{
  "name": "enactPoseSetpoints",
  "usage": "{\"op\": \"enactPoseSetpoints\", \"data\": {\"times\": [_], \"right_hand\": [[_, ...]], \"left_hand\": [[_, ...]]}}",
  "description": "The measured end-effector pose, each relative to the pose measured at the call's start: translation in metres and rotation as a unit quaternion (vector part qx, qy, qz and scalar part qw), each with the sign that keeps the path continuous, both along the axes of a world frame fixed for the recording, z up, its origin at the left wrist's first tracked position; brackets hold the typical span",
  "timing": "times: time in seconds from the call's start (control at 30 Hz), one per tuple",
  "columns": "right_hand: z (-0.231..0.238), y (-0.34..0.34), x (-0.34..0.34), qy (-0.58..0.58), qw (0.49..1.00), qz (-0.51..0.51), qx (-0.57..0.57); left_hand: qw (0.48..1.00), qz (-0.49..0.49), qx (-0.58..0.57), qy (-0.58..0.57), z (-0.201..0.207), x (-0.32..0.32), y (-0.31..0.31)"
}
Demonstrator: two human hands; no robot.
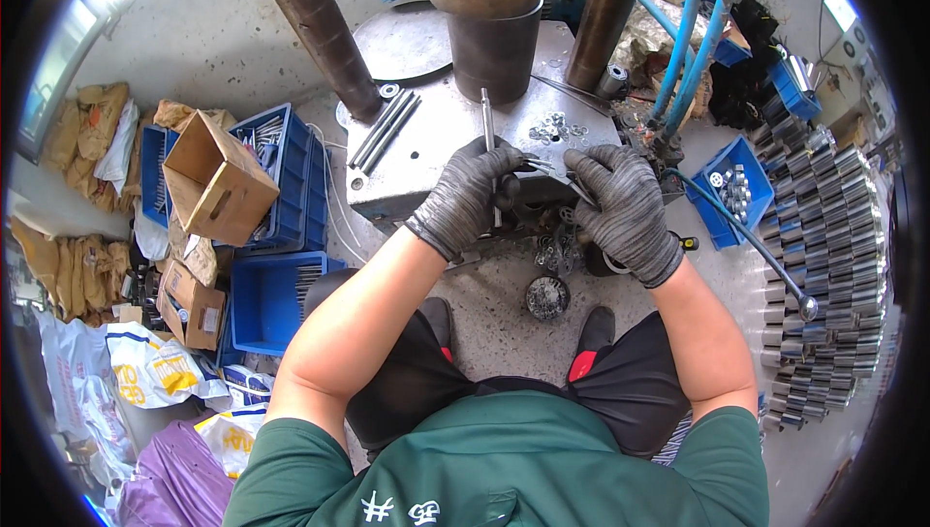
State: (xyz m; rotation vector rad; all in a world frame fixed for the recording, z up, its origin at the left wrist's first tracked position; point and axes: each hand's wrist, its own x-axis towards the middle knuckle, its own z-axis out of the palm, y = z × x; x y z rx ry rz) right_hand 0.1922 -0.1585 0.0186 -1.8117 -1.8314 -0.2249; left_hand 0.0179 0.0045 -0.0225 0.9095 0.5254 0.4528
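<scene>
A thin metal rod (488, 125) stands nearly upright at the front edge of the steel press tabletop (436, 139), near the centre of the view. The gloved left hand (470, 196) grips its lower part, fingers curled tight around it. Just at 3 o'clock from that hand, the gloved right hand (620, 207) pinches a small metal piece (547, 169) whose tip points toward the rod; its fingers are closed on that piece, and the two hands almost touch.

At 12 o'clock from the hands a scatter of small washers (557, 127) lies on the tabletop, and beyond them rises a thick steel cylinder (492, 18). At 10 o'clock several loose rods (385, 128) lie side by side. Below the hands, at 6 o'clock, a round tin (547, 296) sits on the floor between the person's shoes.

Farther out, at 9 o'clock, blue crates (281, 173) hold more rods beside an open cardboard box (218, 178). At 3 o'clock a blue bin (731, 193) holds metal parts, with stacked steel sleeves (823, 265) beyond it.
</scene>
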Motion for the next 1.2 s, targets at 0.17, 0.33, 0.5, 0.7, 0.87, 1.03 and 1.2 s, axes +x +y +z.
{"op": "enactPoseSetpoints", "data": {"times": [0.17, 0.33, 0.5, 0.7, 0.87, 1.03, 1.2], "right_hand": [[0.005, 0.002, -0.003, -0.056, 0.998, 0.008, 0.023], [-0.001, 0.002, 0.005, 0.046, 0.999, -0.006, -0.025], [0.001, -0.001, 0.018, 0.168, 0.985, -0.045, -0.007], [0.006, -0.007, 0.026, 0.259, 0.964, -0.064, -0.02], [0.021, -0.014, 0.035, 0.219, 0.966, -0.072, -0.113], [0.035, -0.017, 0.034, 0.222, 0.957, -0.055, -0.177], [0.028, -0.014, 0.022, 0.244, 0.946, 0.022, -0.215]], "left_hand": [[0.999, 0.0, 0.024, 0.033, -0.001, -0.001, 0.0], [0.994, 0.027, 0.099, 0.031, 0.008, 0.0, -0.008], [0.978, -0.023, 0.189, 0.086, 0.007, -0.01, -0.001], [0.897, -0.01, 0.42, 0.139, 0.001, -0.007, 0.0], [0.848, -0.006, 0.519, 0.106, 0.018, -0.012, -0.003], [0.756, -0.044, 0.638, 0.138, 0.028, -0.018, 0.005], [0.898, -0.096, 0.421, 0.082, 0.028, -0.017, -0.005]]}}
